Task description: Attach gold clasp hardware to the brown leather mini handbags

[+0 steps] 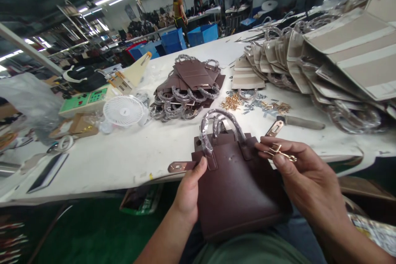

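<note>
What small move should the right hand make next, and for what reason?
Perhaps bring the gold hardware to the small marks on the front of the brown bag: the right hand pinches it nearby, while the left hand grips the bag's edge.

A white fan [124,111] sits near a carton [76,132].

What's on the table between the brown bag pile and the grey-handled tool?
Small gold fittings and flat grey pieces lie between the brown bag pile and tool, in the head view.
</note>
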`<state>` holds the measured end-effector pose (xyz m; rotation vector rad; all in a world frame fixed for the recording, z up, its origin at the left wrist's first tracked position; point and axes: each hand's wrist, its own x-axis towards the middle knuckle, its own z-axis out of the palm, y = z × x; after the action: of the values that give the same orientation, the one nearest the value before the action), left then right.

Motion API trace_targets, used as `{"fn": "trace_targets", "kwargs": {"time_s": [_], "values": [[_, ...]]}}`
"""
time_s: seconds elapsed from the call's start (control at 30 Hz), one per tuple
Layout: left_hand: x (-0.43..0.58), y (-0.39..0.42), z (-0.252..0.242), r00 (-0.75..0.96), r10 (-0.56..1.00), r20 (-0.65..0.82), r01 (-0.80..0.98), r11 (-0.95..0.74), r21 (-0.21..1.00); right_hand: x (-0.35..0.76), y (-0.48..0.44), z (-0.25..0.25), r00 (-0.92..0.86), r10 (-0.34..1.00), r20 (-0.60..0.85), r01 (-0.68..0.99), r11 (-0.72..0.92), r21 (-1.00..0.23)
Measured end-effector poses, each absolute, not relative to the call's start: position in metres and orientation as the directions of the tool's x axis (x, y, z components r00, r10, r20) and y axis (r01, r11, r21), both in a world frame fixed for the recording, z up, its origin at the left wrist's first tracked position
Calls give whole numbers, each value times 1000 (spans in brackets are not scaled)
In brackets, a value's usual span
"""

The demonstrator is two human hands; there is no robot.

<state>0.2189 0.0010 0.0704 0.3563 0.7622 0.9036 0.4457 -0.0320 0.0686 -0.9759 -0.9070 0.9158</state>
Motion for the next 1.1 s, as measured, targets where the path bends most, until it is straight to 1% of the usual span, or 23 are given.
{"fn": "trace_targets", "kwargs": {"time_s": [0.17,0.27,0.33,0.4,0.43,0.5,0.57,0.67,0.73,0.8,0.9,0.97,1.1], "values": [[223,1,75,379,820,-429,-598,571,563,448,-35,67,343,919,193,-169,263,-950],[225,1,77,377,822,-428,-594,568,569,452,-33,67,328,920,215,-66,249,-966],[227,3,77,363,830,-424,-581,557,594,456,-29,71,276,922,272,90,257,-962],[230,9,77,334,849,-409,-563,528,636,459,-21,80,186,917,354,257,302,-918],[232,13,76,325,859,-396,-553,512,657,459,-16,85,132,910,394,313,339,-887],[237,23,75,335,870,-362,-535,492,687,458,-2,97,42,888,458,354,415,-838],[241,35,73,371,870,-326,-526,486,698,456,15,106,-21,879,477,337,455,-824],[242,56,65,413,862,-293,-527,488,695,456,43,111,-86,898,432,254,439,-862],[239,70,58,420,853,-311,-527,508,681,462,61,105,-102,913,394,212,407,-889],[235,83,49,426,834,-350,-519,542,661,471,77,94,-103,929,357,219,371,-902],[232,100,35,435,811,-393,-501,580,642,484,95,72,-156,956,248,244,281,-928],[232,108,27,431,801,-416,-492,595,635,490,105,58,-202,966,160,230,205,-951],[234,120,15,419,772,-477,-482,635,604,488,123,40,-203,979,25,198,67,-978]]}}
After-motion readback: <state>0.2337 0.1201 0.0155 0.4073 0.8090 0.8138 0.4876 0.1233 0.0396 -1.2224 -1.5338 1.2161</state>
